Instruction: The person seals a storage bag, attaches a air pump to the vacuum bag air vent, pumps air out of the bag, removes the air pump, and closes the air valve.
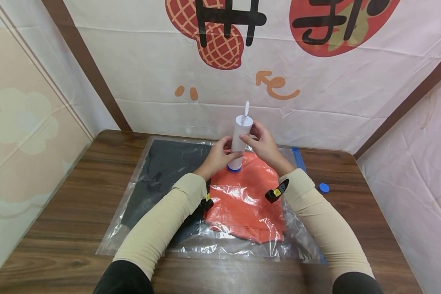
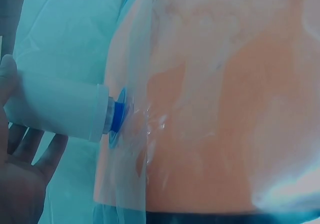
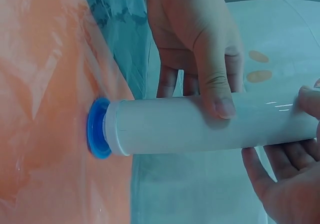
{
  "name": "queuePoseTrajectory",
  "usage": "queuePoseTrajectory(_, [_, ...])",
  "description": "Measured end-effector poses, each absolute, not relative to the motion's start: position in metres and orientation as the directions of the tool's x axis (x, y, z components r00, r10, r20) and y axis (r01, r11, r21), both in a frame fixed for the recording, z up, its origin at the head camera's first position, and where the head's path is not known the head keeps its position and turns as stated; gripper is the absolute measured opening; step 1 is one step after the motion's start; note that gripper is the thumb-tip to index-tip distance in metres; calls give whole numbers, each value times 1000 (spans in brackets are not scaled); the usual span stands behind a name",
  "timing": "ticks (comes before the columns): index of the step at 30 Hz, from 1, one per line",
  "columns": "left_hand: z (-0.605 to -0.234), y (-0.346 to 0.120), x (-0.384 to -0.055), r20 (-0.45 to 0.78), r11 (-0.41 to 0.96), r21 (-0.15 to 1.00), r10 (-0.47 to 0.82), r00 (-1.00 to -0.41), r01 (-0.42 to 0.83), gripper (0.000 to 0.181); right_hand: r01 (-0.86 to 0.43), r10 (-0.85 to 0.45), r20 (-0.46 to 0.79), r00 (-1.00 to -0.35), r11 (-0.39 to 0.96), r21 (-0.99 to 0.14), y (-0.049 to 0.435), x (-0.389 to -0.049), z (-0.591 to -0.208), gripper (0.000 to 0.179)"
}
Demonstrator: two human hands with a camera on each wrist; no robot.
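Note:
A white hand pump (image 1: 240, 136), a tube with a white handle (image 1: 246, 109) rising from its top, stands slightly tilted on the blue valve (image 1: 234, 168) of a clear vacuum storage bag (image 1: 228, 250). Inside the bag lie orange folded fabric (image 1: 248, 188) and black fabric (image 1: 169, 171). My left hand (image 1: 219, 158) grips the pump's lower half, thumb on the near side. Higher up, my right hand (image 1: 266, 146) holds the tube just below its top. In the right wrist view the pump's end meets the blue valve (image 3: 99, 128).
A round blue cap (image 1: 324, 188) lies on the brown wooden table (image 1: 59, 212), right of the bag. A printed cloth (image 1: 150, 73) hangs behind the table, with more cloth on both sides. Each wrist wears a black strap camera (image 1: 277, 191).

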State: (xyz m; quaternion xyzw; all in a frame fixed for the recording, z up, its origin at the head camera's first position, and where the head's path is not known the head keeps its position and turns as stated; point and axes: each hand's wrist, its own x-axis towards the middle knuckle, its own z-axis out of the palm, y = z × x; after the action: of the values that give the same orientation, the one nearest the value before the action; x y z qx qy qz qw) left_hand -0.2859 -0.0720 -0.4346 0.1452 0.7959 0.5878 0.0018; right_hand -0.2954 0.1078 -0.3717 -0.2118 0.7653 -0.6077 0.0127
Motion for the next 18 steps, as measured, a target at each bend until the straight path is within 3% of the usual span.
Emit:
queuePoseTrajectory(10, [-438,-72,-287,186,227,943,240,-953,241,59,-293,-257,229,-939,249,-923,106,-295,-372,61])
queuePoseTrajectory(18, [-439,-73,-287,191,242,937,246,-950,251,54,-318,-315,259,-913,153,-936,107,-295,-371,56])
